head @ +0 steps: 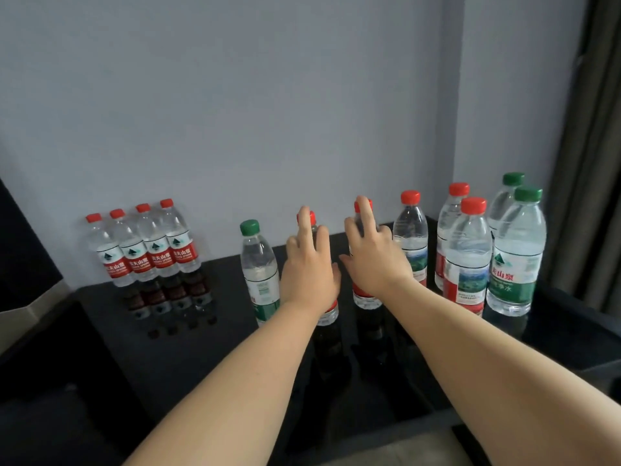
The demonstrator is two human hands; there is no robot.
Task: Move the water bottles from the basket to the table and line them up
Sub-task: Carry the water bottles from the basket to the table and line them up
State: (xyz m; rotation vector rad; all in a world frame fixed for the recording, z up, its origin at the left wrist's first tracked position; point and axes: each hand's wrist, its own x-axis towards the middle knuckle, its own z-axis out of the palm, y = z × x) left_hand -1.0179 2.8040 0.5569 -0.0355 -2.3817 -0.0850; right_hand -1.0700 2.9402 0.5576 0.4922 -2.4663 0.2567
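Head view is catching both bare forearms reaching forward over the glossy black table (208, 338). The left hand (309, 267) is covering most of one red-capped bottle (327, 311), and the right hand (374, 257) is covering another (364, 294); whether the fingers are closing on them or merely resting I cannot tell, since only the backs of the hands are showing. No basket is showing. Clear plastic water bottles are standing upright on the table: a row of four red-labelled bottles (148, 247) touching side by side against the wall at left, a green-capped bottle (258, 267) just left of the hands, and a mixed cluster (487, 250) of red and green caps crowding together at right.
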